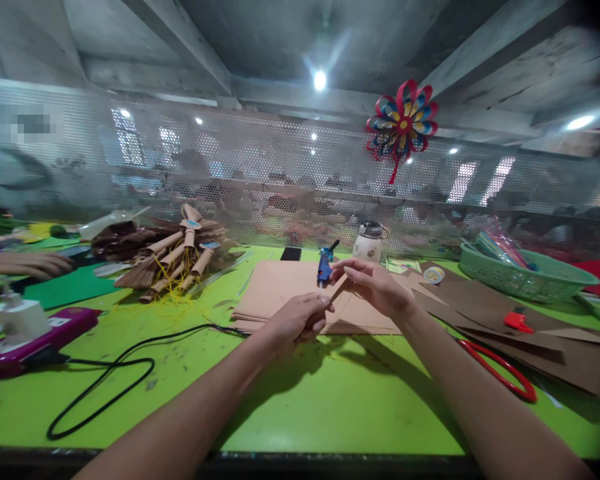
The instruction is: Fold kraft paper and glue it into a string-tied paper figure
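Above a stack of tan paper sheets, both my hands are on a small strip of brown paper. My left hand pinches its lower end, fingers closed. At the upper end, my right hand has its thumb and fingers closed around the strip. Just beyond the hands is a blue glue gun with a white stick end toward me. The right fingertips overlap its edge in view; I cannot tell whether they touch it. A black cable runs from the power strip toward the paper stack.
To the left are a purple power strip with a white plug, rolled brown paper pieces with yellow strands, and another person's hand. Red-handled scissors, brown sheets and a green basket lie right. A bottle stands behind.
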The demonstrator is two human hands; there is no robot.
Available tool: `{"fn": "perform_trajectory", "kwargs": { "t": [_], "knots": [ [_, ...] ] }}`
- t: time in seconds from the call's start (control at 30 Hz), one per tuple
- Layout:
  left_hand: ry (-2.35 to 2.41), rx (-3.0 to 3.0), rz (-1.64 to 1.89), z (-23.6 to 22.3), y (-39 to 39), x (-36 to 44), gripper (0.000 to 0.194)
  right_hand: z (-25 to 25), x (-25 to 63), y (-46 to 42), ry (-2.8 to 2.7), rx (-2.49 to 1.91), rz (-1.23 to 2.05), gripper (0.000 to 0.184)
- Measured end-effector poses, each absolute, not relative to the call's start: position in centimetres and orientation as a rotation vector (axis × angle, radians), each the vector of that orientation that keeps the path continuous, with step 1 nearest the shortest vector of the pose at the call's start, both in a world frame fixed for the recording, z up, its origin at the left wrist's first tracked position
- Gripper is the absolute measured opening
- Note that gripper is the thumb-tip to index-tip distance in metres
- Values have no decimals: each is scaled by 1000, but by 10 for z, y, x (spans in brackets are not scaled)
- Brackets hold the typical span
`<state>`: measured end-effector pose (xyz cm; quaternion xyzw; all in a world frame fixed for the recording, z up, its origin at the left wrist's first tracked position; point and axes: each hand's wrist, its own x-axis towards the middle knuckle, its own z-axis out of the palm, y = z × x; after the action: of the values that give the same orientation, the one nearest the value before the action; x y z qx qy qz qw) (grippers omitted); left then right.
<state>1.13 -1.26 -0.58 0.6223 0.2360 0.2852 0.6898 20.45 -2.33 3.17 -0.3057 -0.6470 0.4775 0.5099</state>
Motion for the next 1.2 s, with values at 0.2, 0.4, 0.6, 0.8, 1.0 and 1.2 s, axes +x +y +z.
{"fn": "perform_trajectory", "kwargs": {
  "t": [0.2, 0.4, 0.6, 0.8, 1.0, 1.2],
  "knots": [
    [568, 1416, 773, -9, -12, 13, 24, 34, 195, -27, -1568, -959, 987, 38],
    [594, 1415, 814, -7, -15, 14, 22, 34, 187, -26, -1510, -978, 909, 38],
    [679, 1454, 750, -5, -16, 14, 19, 33, 186, -26, -1486, -1021, 920, 38],
    [564, 1352, 724, -4, -19, 16, 21, 32, 184, -26, -1544, -1084, 866, 32],
    [531, 1298, 706, -7, -14, 16, 23, 22, 179, -24, -1621, -1063, 897, 26],
    [489, 1278, 736, -13, -9, 15, 20, 15, 175, -22, -1703, -1035, 832, 42]
  ]
}}
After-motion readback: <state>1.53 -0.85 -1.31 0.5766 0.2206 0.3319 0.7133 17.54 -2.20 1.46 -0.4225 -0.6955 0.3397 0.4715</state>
